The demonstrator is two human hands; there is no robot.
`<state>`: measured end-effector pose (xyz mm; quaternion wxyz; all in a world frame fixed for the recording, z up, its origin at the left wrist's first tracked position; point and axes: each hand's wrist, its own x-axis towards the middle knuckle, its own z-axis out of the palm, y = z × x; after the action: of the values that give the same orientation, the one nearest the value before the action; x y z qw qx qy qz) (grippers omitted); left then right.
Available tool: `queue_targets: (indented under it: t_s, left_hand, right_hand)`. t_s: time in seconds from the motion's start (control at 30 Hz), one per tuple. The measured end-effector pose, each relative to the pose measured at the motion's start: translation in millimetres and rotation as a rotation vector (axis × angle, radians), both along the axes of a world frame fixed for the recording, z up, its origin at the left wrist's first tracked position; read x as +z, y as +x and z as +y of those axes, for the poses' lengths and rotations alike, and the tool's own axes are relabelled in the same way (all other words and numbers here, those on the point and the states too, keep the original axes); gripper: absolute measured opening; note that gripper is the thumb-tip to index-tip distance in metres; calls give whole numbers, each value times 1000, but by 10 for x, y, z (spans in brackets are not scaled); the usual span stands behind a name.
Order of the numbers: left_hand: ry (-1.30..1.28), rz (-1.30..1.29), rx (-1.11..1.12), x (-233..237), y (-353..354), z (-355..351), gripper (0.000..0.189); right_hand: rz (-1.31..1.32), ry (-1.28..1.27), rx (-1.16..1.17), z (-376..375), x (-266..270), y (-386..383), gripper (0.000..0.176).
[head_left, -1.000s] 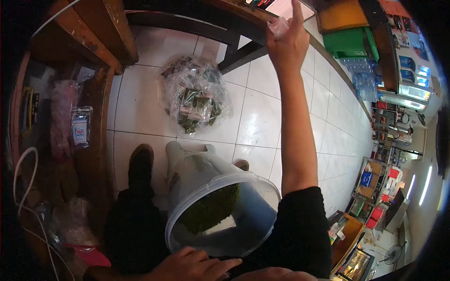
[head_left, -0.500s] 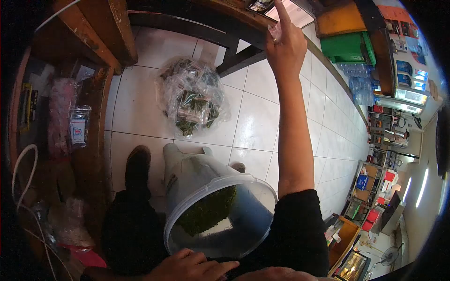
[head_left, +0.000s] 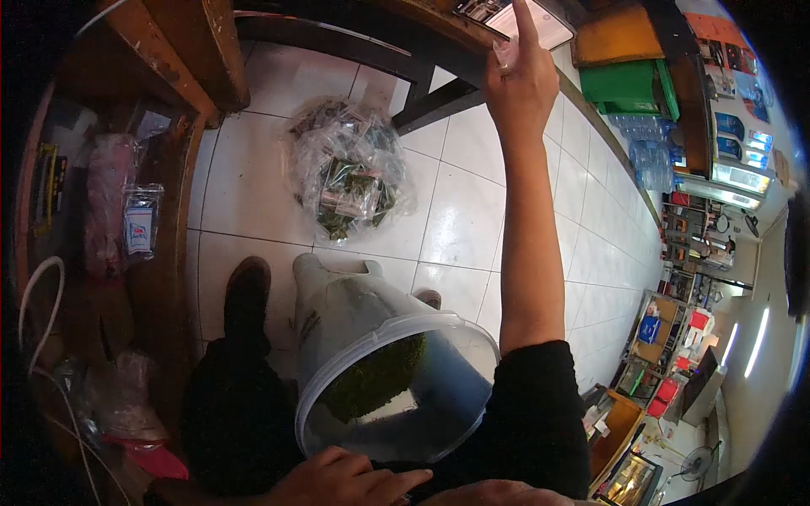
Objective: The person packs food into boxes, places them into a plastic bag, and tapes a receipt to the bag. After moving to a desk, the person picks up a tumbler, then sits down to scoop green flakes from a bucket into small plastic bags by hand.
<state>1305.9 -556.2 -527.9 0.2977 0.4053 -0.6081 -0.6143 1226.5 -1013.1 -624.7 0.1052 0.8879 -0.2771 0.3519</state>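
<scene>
Fingers [head_left: 403, 483] of the left hand [head_left: 337, 477] lie at the near rim of the tub [head_left: 396, 325], the index stretched out and the rest partly bent; whether they grip anything cannot be told. Just beyond them the tub tilts its mouth toward the person, with a green mass [head_left: 375, 379] inside against its wall. A pale stool [head_left: 329, 291] shows past the tub's far side, with a shoe [head_left: 253, 274] on the floor to its left. To the left of those fingers, a pink item [head_left: 156, 461] and crumpled bags [head_left: 126, 405] lie in a wooden shelf. Farther out from the left fingers, past the stool, a clear bag [head_left: 350, 173] of green-filled packets sits on the tiles. Beyond and to the right of this bag, the right hand [head_left: 525, 88] pinches a bit of plastic [head_left: 505, 54] while its index points straight out over the phone [head_left: 553, 29]; contact with the screen cannot be made out. Right of the right hand's fingers stand a green bin [head_left: 620, 87] and, beside it, water bottles [head_left: 648, 152].
</scene>
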Motion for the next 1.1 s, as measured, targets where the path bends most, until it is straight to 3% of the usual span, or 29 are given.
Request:
queue_targets:
  t_s: [0.07,0.17,0.27,0.37,0.47,0.67,0.77,0.97,1.1]
  left_hand:
    - [-34,-11,105,0,-72,34,60]
    - [-104,-96,32,-77,-128,126,59]
    - [-96,-122,128,-81,-206,182,57]
    - [-131,-79,166,-4,-89,65,55]
    - [46,0,105,29,-68,-18,53]
    - [-46,-29,190,-31,-170,99,53]
    - [102,6,110,61,-65,-14,54]
    - [-84,-76,40,46,-1,-36,54]
    - [25,-9,64,2,-38,15,49]
  right_hand:
    - [13,21,-37,10,6,2,61]
    - [4,67,-80,14,-12,-9,62]
    - [-22,58,-57,-8,-36,-23,63]
    - [-28,13,-33,8,-30,-13,62]
    - [-43,-1,12,14,-17,-11,60]
    - [10,36,-47,-14,-1,-9,58]
    - [29,58,-71,-23,2,3,57]
    - [-50,73,-25,-37,-55,-13,63]
    - [-76,61,-27,-47,-87,-18,64]
